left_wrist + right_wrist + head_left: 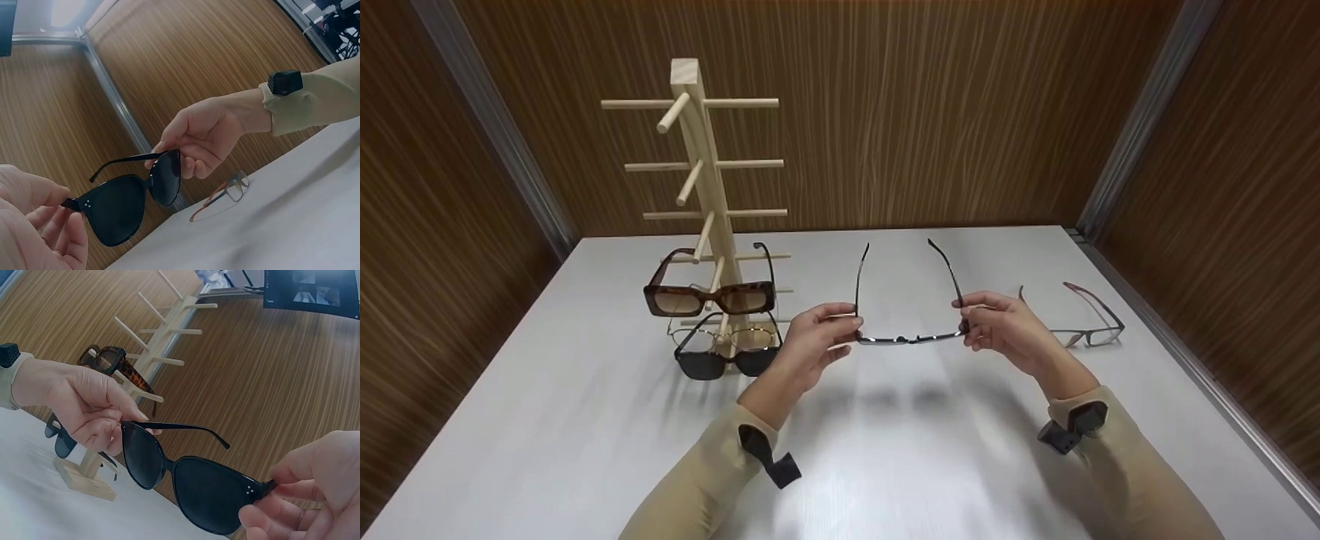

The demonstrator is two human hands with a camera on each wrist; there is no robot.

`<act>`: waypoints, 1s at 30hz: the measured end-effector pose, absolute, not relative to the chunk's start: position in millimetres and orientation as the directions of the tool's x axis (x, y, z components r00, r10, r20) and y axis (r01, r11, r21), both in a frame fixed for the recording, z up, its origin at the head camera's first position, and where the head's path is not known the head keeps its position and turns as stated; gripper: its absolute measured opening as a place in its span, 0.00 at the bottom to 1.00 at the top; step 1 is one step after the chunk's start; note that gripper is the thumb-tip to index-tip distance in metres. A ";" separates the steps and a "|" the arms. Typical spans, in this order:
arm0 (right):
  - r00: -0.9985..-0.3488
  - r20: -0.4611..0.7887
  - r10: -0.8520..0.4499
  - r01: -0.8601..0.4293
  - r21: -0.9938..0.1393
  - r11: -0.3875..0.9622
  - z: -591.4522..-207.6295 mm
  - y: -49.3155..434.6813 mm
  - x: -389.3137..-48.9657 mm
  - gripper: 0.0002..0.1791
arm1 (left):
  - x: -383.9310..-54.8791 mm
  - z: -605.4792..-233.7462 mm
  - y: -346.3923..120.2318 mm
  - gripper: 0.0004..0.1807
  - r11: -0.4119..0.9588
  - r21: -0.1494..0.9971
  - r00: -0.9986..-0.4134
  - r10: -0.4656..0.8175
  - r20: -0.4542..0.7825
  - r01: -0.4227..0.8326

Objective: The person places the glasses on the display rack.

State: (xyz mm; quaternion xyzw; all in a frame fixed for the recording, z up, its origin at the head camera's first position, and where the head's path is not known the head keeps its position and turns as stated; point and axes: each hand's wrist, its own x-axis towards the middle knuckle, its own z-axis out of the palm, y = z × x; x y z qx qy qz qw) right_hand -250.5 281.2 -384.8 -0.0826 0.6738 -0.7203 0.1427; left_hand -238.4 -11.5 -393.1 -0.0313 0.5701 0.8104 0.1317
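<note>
Black sunglasses (911,340) with large dark lenses (115,211) are held above the white table by both hands. Their temples are unfolded and point toward the back wall. My left hand (817,337) pinches the left end of the frame near the hinge, between thumb and fingers. At the opposite hinge, my right hand (1009,330) pinches the other end. Small silvery dots on the frame corner show in both wrist views. Just beyond the right hand, clear-lensed eyeglasses (1102,335) with reddish temple insides lie on the table, partly hidden by that hand.
A wooden display stand (711,180) with several pegs rises at the left. Tortoiseshell sunglasses (744,299), thin metal-rimmed glasses (690,339) and dark sunglasses (701,366) hang low on it. Wood-grain panels (922,112) wall in the white table (547,450).
</note>
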 end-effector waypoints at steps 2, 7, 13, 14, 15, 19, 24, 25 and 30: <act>-0.946 -0.057 -0.318 0.080 -0.995 -0.060 -383.2 281.0 -248.7 0.13 | -234.8 -389.6 -12.3 0.19 -0.318 0.917 -0.964 0.184 -0.190 -0.242; -0.942 -0.010 -0.334 0.047 -0.993 -0.104 -376.7 281.4 -243.3 0.11 | -222.3 -378.1 -12.2 0.18 -0.331 0.919 -0.968 0.197 -0.155 -0.214; -0.936 0.050 -0.348 0.001 -0.989 -0.145 -366.9 280.7 -237.0 0.14 | -205.6 -361.2 -11.8 0.18 -0.364 0.917 -0.974 0.208 -0.090 -0.162; -0.935 0.055 -0.350 -0.004 -0.989 -0.147 -365.9 280.1 -236.6 0.14 | -203.6 -359.2 -12.3 0.18 -0.370 0.916 -0.974 0.210 -0.081 -0.156; -0.934 0.060 -0.352 -0.008 -0.989 -0.147 -365.1 279.3 -236.3 0.14 | -202.1 -358.0 -13.2 0.19 -0.374 0.915 -0.974 0.213 -0.074 -0.151; -0.927 0.060 -0.370 -0.010 -0.991 -0.136 -363.4 275.2 -233.6 0.11 | -195.8 -354.9 -18.5 0.18 -0.380 0.914 -0.974 0.220 -0.062 -0.144; -0.923 0.064 -0.380 -0.018 -0.992 -0.124 -361.3 269.1 -229.1 0.11 | -188.9 -354.0 -25.2 0.18 -0.390 0.911 -0.973 0.224 -0.049 -0.136; -0.922 0.066 -0.382 -0.019 -0.992 -0.127 -361.0 267.8 -228.9 0.11 | -187.6 -353.7 -26.3 0.18 -0.393 0.910 -0.974 0.224 -0.046 -0.133; -0.912 0.076 -0.404 -0.011 -0.987 -0.160 -358.8 261.1 -227.2 0.11 | -180.5 -349.2 -32.3 0.17 -0.400 0.907 -0.975 0.217 -0.042 -0.128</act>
